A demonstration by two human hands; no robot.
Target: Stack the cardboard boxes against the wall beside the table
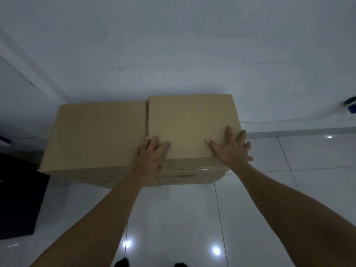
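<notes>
Two brown cardboard boxes top two stacks side by side against the white wall. The left box [96, 135] lies a little lower. The right box [188, 122] sits slightly higher, on other boxes [190, 175] whose front edges show beneath it. My left hand [150, 157] rests with spread fingers on the right box's near left corner. My right hand [231, 147] presses flat on its near right corner, fingers over the right edge.
A black table [19, 195] stands at the left, close to the left stack. White glossy floor tiles [173, 218] lie in front and to the right. A thin cable and a blue object [351, 107] sit by the wall at far right.
</notes>
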